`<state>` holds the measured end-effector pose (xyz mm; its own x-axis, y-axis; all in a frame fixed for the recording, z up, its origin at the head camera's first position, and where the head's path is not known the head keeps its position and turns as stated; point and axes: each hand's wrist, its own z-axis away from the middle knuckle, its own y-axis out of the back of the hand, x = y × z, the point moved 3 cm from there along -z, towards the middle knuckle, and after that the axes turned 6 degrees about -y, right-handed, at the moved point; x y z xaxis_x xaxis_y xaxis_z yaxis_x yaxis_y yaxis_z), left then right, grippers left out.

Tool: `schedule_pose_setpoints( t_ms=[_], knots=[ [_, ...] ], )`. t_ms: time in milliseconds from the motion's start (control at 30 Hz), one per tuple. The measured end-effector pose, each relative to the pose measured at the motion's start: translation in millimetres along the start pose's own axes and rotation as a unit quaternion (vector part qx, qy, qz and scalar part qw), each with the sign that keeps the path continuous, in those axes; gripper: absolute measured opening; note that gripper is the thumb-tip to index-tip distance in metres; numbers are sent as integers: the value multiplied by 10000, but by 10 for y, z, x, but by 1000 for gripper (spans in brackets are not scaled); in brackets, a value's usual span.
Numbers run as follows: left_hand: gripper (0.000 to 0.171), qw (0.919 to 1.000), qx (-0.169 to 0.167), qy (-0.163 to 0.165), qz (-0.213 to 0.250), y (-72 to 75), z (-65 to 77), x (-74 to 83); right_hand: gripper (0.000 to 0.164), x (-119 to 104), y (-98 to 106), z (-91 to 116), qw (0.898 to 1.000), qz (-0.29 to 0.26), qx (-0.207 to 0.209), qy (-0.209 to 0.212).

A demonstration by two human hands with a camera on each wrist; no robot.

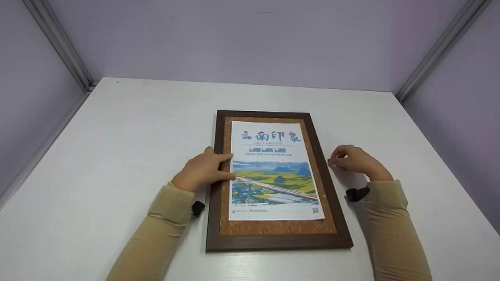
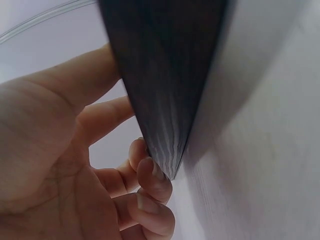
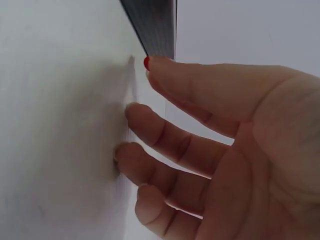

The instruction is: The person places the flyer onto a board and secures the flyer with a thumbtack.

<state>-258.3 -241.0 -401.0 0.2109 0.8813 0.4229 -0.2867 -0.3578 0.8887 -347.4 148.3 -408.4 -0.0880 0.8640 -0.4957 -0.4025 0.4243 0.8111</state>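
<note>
A printed poster [image 1: 269, 156] with a landscape picture and Chinese characters lies on a cork board [image 1: 277, 227] with a dark brown frame [image 1: 279, 244]. My left hand [image 1: 205, 168] reaches over the frame's left side, its thumb and index fingertip resting on the poster's left edge. In the left wrist view the other fingers of this hand curl loosely beside the frame [image 2: 162, 75]. Right of the board, my right hand [image 1: 357, 158] pinches a small red pushpin [image 3: 146, 63] between thumb and index finger. Only the pin's red end shows; fingers hide the rest.
The board lies flat on a white table [image 1: 136, 136]. Pale purple walls [image 1: 234, 47] rise behind and at both sides, with metal posts [image 1: 62, 47] in the corners. White tabletop extends left and right of the board.
</note>
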Motion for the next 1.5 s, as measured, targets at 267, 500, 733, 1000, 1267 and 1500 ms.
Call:
schedule_pose_setpoints(
  t_ms=[267,500,733,1000,1267,1500],
  knots=[
    [72,10000,24,82,34,3,7,14,24,-150,53,39,9971,-485,376,441],
    [71,9999,35,9,95,-11,-4,25,27,-376,-2,37,9909,-1021,253,846],
    [71,10000,39,46,47,-25,-5,37,31,-620,-81,-107,9818,-1668,-119,901],
    [72,10000,57,20,-58,-32,-10,65,35,-855,-104,-404,9786,-1938,-438,536],
    [72,10000,46,38,-17,-15,18,60,31,-1104,-227,-737,9717,-2283,-608,53],
    [72,10000,0,77,34,1,39,92,21,-1176,-336,-924,9500,-3043,-456,-530]
  ],
)
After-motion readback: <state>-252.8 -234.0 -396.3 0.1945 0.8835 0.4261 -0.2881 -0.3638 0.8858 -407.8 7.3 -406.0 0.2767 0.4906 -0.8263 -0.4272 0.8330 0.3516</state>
